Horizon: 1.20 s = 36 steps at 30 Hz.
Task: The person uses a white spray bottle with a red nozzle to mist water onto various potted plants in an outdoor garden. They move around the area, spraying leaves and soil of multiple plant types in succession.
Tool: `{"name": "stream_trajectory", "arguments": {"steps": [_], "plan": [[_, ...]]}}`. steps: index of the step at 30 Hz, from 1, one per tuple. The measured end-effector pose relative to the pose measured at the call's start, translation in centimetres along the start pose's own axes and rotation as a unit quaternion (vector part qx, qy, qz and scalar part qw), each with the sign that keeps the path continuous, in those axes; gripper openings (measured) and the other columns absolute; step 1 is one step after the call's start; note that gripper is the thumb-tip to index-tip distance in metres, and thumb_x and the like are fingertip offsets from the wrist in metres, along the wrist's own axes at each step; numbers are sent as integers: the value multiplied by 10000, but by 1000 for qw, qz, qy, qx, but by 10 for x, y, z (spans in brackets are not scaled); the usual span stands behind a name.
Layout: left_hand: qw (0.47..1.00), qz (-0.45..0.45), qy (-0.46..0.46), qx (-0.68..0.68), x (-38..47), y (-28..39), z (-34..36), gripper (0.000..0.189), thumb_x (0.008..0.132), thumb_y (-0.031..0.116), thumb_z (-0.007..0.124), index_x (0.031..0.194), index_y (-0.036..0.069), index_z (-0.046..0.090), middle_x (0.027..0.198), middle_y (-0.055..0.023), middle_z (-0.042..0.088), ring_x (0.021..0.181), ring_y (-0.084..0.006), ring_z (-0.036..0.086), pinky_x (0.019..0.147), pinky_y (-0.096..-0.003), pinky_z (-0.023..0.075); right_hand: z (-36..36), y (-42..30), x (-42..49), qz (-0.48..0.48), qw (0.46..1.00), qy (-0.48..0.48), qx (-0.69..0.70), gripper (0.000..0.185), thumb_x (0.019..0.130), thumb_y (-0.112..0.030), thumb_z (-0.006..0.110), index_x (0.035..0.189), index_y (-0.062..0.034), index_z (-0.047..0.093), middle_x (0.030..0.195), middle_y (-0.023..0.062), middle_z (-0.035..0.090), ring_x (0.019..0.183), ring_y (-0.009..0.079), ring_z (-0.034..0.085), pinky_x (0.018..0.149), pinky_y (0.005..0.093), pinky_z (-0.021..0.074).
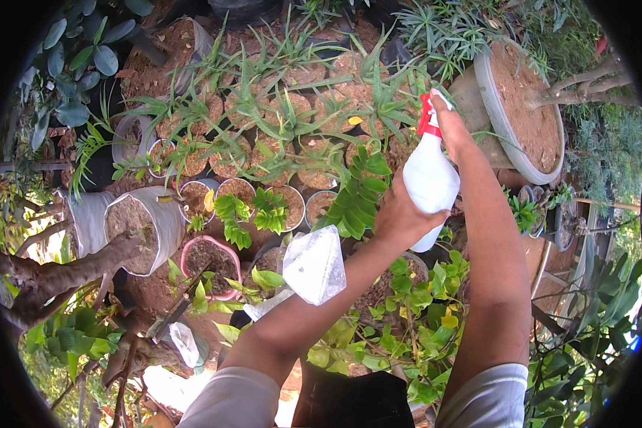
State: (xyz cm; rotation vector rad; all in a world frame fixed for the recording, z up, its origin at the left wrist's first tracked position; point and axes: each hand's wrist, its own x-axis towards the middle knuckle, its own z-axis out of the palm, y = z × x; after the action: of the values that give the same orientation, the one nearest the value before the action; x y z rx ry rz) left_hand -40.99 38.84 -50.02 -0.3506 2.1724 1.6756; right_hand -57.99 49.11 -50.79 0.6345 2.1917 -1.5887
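A white plastic spray bottle [431, 174] with a red and white trigger head [431, 119] is held up in both hands, tilted over the potted plants. My left hand [404, 214] is wrapped around the lower body of the bottle, thumb across its front. My right hand [449, 125] grips the trigger head at the top; some of its fingers are hidden behind it. Just left of the bottle are the glossy green leaves of a potted plant [359, 195]. Beyond the hands stand rows of aloe-like plants [286, 120] in soil-filled pots.
A large tilted concrete-looking pot [492, 101] with a small tree stands close to my right forearm. A clear plastic piece [315, 265] overlaps my left forearm. At left are white grow bags [163, 230] with a thick trunk, and a pink-rimmed pot [186, 257]. Leafy vines [401, 331] lie between my arms.
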Motion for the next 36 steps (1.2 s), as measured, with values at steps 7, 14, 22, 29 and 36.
{"name": "stream_trajectory", "arguments": {"steps": [7,14,22,29,36], "plan": [[998,-54,-29,1,-18,-5,6,953,640,382,824,1310,-18,277,1196,-223,516,1110,-354,548,930,-451,447,5,23,-9,9,994,66,-82,592,900,-540,510,1110,1,624,849,101,631,653,185,613,638,326,507],[996,-63,-64,16,-19,-10,7,967,659,417,803,1317,-23,248,1187,-239,525,1106,-358,556,921,-440,453,5,40,-12,20,997,71,-5,606,895,-572,520,1033,9,623,790,98,619,595,174,591,567,304,489],[991,-84,-102,-24,-25,-22,18,1102,634,470,787,1402,66,108,1313,-283,373,1204,-412,461,969,-478,437,-3,40,-26,76,995,35,46,570,884,-568,552,1023,-19,614,784,100,625,606,166,592,567,304,491],[1000,-2,-6,26,-14,-16,10,1020,636,347,825,1378,12,209,1272,-223,442,1206,-355,462,979,-454,406,10,6,-32,-65,992,106,9,579,888,-565,542,925,5,634,721,73,615,585,149,567,597,283,475],[957,71,3,-281,-18,18,-9,953,730,296,768,1386,-24,155,1300,-200,365,1234,-288,408,1019,-425,365,-34,-26,-136,-134,980,-66,-128,1000,812,-775,410,1461,-25,286,1448,238,348,1365,321,312,1111,402,236]]}}
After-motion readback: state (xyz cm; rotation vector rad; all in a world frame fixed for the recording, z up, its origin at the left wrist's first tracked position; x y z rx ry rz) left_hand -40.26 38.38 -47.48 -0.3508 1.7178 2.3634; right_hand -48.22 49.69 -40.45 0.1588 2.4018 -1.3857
